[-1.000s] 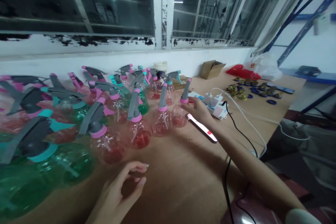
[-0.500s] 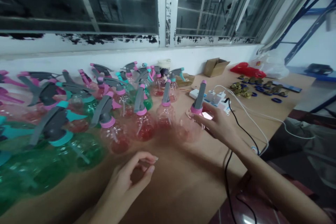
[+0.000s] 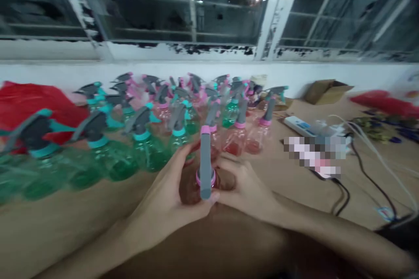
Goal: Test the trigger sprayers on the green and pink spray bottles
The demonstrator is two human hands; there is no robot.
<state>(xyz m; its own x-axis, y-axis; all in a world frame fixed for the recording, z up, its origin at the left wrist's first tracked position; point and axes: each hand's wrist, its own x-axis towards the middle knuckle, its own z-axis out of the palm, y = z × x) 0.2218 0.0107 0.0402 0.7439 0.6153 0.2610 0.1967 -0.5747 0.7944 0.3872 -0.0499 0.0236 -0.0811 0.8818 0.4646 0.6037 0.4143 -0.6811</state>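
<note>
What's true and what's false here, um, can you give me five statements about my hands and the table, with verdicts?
1. The left hand and right hand are around one spray bottle. True.
2. That spray bottle is trimmed in teal. False: it is trimmed in pink.
3. A cardboard box and white power strip are right of it. True.
4. The cardboard box is nearer the hands than the power strip. False: it sits farther back, by the wall.
5. Green bottles stand left of the hands. True.
</note>
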